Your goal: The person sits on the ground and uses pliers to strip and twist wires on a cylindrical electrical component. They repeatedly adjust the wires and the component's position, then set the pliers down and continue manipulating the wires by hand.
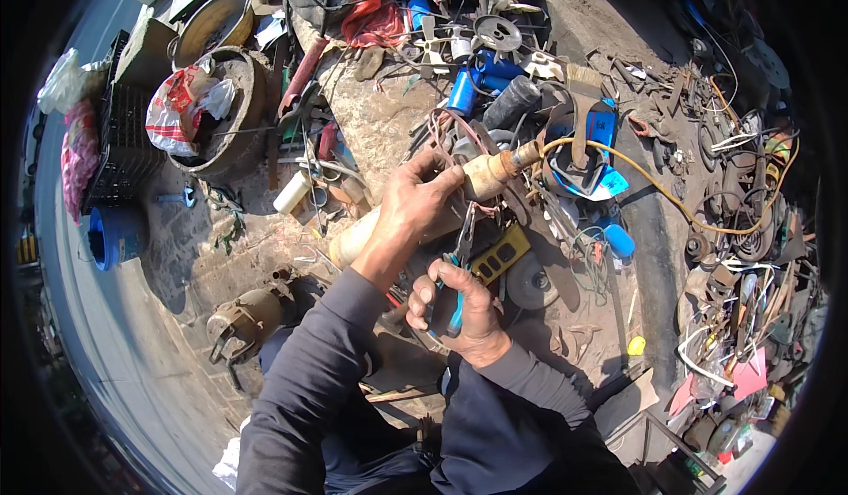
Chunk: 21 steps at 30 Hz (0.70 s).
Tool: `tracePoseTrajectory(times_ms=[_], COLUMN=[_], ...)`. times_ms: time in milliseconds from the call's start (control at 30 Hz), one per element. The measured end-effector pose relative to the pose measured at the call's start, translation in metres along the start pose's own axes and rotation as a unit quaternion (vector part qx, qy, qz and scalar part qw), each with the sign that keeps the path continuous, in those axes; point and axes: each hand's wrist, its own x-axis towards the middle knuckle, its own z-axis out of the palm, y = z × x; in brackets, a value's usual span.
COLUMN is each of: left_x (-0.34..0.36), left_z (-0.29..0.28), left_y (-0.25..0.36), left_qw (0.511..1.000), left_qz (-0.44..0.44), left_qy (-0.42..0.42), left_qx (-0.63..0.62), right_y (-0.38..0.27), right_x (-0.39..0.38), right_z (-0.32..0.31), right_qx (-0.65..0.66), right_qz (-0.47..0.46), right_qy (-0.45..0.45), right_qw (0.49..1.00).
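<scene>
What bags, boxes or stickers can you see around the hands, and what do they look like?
Plastic bag: upper left, inside a round metal pan, crumpled, white with red print.
Clear bag: far left edge, puffy, whitish.
Blue label: upper right of the left hand, rectangular.
No screens or signs show.

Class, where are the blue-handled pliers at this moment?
In the head view, the blue-handled pliers sit low of centre, held in the right hand, just below the left hand.
</scene>
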Motion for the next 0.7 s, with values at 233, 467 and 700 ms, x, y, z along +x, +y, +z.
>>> tracePoseTrajectory(times_ms=[233, 467, 700], left_x=[0.004, 0.003, 0.005], left_z=[-0.004, -0.005, -0.006], left_y=[-0.002, -0.002, -0.003], left_qw=[0.998, 0.999, 0.999], left_qz=[0.006, 0.006, 0.012], left_qy=[-0.002, -0.01, -0.015], left_qx=[0.057, 0.035, 0.037], right_y=[0.011, -0.041, -0.149], right_x=[0.004, -0.035, -0.064], right_z=[0.005, -0.02, 0.022], right_qx=[-0.006, -0.392, -0.747], right_qz=[-0.027, 0.057, 0.069], right_qy=[0.042, 0.175, 0.124], right_qw=[0.999, 0.901, 0.649])
